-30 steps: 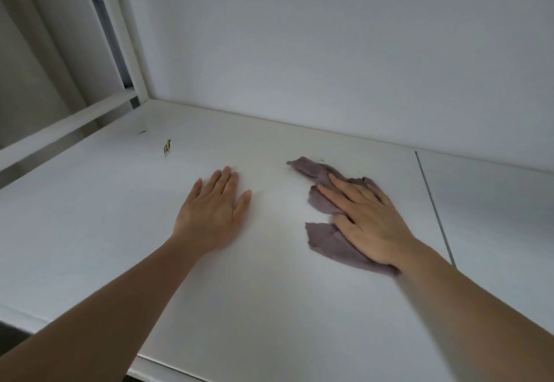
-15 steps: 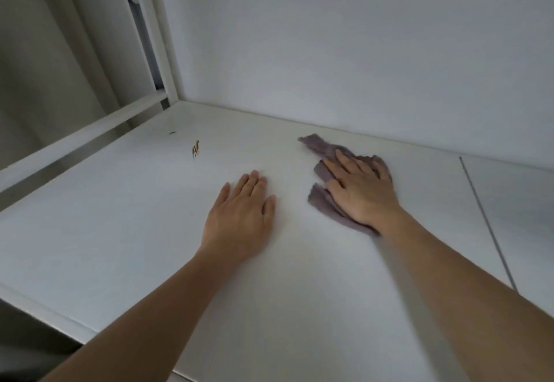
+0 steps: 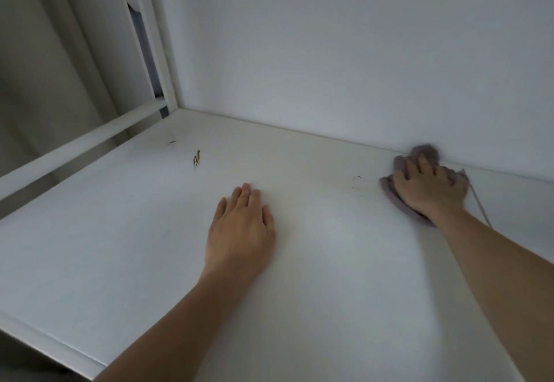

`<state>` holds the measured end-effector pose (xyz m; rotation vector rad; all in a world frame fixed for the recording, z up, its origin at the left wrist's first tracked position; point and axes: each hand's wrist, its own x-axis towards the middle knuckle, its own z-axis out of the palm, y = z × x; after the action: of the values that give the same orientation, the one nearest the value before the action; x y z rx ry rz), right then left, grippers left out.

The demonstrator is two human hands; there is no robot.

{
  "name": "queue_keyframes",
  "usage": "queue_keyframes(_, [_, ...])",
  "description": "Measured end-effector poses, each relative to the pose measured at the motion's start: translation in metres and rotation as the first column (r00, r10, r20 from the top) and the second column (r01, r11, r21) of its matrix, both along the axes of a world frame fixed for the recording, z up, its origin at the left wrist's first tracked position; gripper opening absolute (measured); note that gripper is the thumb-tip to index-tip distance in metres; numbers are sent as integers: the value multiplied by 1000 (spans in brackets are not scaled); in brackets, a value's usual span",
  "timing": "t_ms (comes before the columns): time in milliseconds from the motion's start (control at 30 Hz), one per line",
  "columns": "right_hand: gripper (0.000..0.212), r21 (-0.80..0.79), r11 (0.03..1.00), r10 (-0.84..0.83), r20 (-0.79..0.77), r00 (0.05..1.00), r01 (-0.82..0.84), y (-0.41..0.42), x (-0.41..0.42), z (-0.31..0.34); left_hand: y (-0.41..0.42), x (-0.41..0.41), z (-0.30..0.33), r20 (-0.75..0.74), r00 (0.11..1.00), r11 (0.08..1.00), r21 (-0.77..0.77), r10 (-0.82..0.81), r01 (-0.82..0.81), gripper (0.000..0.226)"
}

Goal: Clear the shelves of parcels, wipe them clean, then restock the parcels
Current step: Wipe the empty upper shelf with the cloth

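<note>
Where the right hand presses it, the cloth bunches — mauve, crumpled.

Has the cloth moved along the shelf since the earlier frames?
Yes. The cloth slid right and back to the rear wall, away from the small brown debris.

Left hand flat mid-shelf; right hand on cloth against back wall.
</note>
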<state>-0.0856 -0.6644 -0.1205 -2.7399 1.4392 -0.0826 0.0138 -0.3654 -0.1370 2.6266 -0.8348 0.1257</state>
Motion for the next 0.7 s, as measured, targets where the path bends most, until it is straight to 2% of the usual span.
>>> queue_keyframes(67, [51,-9,979,203,25,979,-203,39,28,-1,1,2,0,-2,1000,1000,0,-4,4,52])
queue_keyframes(133, [55,-39,918,396,3,918,-395,81,37,-4,3,1,1,-7,1000,1000,-2,-5,5,51])
queue_keyframes(200, [64,-61,834,548,-26,836,-548,109,24,-4,6,0,1,-12,1000,1000,-6,-2,2,51])
queue_keyframes(267, [72,-53,763,642,-56,765,-644,101,-8,-5,7,-2,2,-17,1000,1000,9,-19,19,52])
queue_keyframes(333, [73,-65,798,597,-55,801,-599,68,-41,-8,7,-2,3,-18,999,1000,15,-26,27,52])
queue_keyframes(433, [62,-108,949,293,-50,955,-297,6,-63,-9,5,-3,2,-10,1000,1000,1,-12,12,52])
queue_keyframes(500, [54,-65,991,117,-46,992,-120,-13,-49,-5,2,-3,0,-1,1000,1000,-4,-7,7,52])
queue_keyframes(567, [53,-11,1000,22,-35,999,-22,-7,-14,-3,0,0,-1,-1,1000,1000,7,-10,10,54])
queue_keyframes(633, [51,-9,995,102,-12,995,-102,18,25,-3,2,1,-2,-5,1000,1000,9,-7,7,56])
queue_keyframes(700, [49,-38,951,306,-7,952,-306,57,50,-5,2,1,-1,-7,1000,1000,6,-19,19,55])
